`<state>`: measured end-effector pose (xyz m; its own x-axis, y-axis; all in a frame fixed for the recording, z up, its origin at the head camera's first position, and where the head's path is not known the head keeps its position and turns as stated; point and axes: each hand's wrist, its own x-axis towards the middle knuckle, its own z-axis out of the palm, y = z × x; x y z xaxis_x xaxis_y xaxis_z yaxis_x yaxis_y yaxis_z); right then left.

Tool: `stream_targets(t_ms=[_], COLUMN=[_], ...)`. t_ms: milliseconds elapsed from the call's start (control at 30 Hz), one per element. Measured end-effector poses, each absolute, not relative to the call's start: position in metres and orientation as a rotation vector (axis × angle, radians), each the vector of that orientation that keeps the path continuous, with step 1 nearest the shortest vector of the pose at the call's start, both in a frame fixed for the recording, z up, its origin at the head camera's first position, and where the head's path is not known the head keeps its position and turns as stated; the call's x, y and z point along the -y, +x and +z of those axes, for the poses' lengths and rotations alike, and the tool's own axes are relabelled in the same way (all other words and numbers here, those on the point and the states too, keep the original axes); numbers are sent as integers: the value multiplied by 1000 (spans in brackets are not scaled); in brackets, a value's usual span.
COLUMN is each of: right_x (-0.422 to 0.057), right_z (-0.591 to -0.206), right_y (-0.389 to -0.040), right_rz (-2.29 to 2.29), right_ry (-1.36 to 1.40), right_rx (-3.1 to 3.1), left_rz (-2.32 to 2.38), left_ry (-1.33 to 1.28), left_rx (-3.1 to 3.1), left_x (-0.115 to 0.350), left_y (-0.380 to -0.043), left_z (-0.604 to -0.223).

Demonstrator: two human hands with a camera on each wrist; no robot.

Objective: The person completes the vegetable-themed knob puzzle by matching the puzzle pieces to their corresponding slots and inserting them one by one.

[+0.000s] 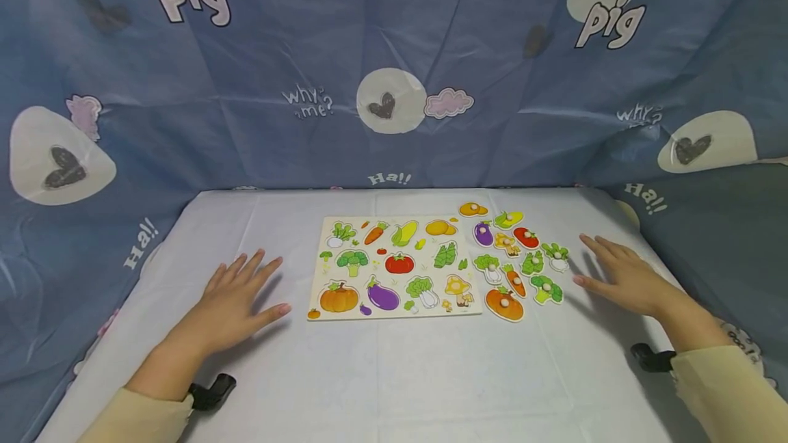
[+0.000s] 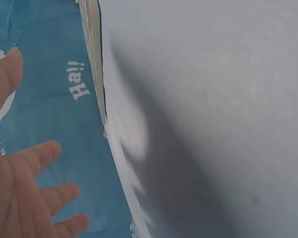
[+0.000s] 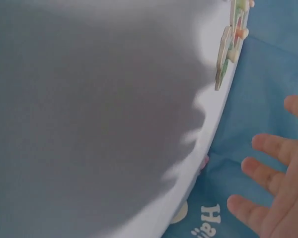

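Plainly, left fingers (image 1: 266, 274), right fingers (image 1: 600, 253) spread empty, flanking puzzle (image 1: 395, 286); backdrop (image 1: 295, 149) reads "pig", "Ha!!"

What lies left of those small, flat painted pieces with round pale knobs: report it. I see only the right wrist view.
Observer: A cream rectangular board printed with colourful vegetables lies left of the pieces.
Operator: Now locate the bare left hand.
Observer: The left hand is left of the board.
Operator: Name the piece nearest the board's near right corner.
Observer: The orange pumpkin-shaped piece with a round pale knob.
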<state>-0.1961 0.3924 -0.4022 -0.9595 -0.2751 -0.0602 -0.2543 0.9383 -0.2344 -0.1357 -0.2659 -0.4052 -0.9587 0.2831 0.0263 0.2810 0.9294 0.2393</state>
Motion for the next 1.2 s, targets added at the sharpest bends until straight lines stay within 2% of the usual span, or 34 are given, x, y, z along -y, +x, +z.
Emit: stream_targets(t_ms=[600,1200], right_x=[-382,-382], right_z=[-399,-403], right_y=[-207,-223], right_rz=[-681,-732], right_ry=[-415,-371], right_rx=[-2885,-2839], left_rz=[408,438], left_ry=[520,523], left_rx=[-3015,-2926], left_x=[240,225], left_y=[-149,-163], left_z=[-408,-416])
